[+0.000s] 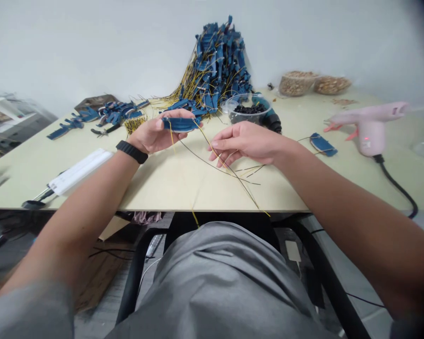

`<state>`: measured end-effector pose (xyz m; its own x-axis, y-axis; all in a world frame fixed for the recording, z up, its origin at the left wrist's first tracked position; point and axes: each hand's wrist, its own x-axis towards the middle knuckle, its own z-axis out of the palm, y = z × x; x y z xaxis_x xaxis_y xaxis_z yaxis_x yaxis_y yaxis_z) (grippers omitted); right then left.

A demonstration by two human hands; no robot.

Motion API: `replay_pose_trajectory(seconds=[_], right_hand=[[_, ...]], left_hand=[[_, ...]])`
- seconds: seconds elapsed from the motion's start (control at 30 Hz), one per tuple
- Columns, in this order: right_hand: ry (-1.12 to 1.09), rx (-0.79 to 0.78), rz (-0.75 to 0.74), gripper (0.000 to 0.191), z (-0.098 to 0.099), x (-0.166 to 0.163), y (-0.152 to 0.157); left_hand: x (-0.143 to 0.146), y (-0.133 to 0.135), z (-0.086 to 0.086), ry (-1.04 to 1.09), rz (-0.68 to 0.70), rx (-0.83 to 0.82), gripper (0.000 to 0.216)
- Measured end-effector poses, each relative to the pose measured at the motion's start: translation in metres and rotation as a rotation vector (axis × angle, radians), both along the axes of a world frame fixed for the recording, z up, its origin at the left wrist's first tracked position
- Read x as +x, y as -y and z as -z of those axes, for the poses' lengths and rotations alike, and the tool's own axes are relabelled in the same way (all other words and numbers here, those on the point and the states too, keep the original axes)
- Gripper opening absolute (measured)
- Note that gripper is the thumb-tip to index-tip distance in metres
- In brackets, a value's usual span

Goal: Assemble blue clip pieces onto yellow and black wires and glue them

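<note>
My left hand grips a small curved blue piece above the table, with fingers beneath it and the thumb at its left end. Thin yellow and black wires hang from both ends of the piece. My right hand is just right of it, thumb and forefinger closed on a yellow-and-black wire that runs down toward the table's front edge. The other fingers are loosely curled. Another similar blue piece with wires lies beyond my right forearm.
A tall heap of wired blue pieces leans against the wall. Near it stands a clear tub of black parts. A pink glue gun is at right, its cord trailing off. Pliers, more blue pieces and a white lamp-like bar lie left.
</note>
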<state>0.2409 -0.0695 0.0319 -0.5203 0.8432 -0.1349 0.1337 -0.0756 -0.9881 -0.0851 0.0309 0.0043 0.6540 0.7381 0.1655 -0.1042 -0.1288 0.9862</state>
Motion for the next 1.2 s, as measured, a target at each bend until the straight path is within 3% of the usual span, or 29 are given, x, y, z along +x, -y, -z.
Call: replay_pose_trajectory(seconds=[0.23, 0.4, 0.73, 0.97, 1.07, 1.2], right_hand=[[-0.003, 0.181, 0.111, 0.033, 0.002, -0.009, 0.005], [-0.067, 0.415, 0.194, 0.018, 0.004, -0.023, 0.019], [-0.054, 0.464, 0.130, 0.021, 0.006, -0.035, 0.029], [-0.028, 0.768, 0.091, 0.006, 0.028, -0.030, 0.009], [-0.046, 0.903, 0.063, 0.014, 0.037, -0.028, 0.000], [-0.023, 0.957, 0.067, 0.019, 0.039, -0.026, -0.002]], left_hand=[[-0.021, -0.006, 0.006, -0.062, 0.008, -0.040, 0.102], [-0.022, -0.005, 0.002, -0.160, 0.058, -0.038, 0.094], [-0.022, -0.021, 0.016, -0.197, 0.013, 0.099, 0.111], [-0.017, -0.018, 0.021, -0.122, 0.055, 0.097, 0.111], [-0.014, -0.016, 0.027, -0.045, 0.091, 0.117, 0.112], [-0.011, -0.011, 0.028, -0.048, 0.097, 0.103, 0.109]])
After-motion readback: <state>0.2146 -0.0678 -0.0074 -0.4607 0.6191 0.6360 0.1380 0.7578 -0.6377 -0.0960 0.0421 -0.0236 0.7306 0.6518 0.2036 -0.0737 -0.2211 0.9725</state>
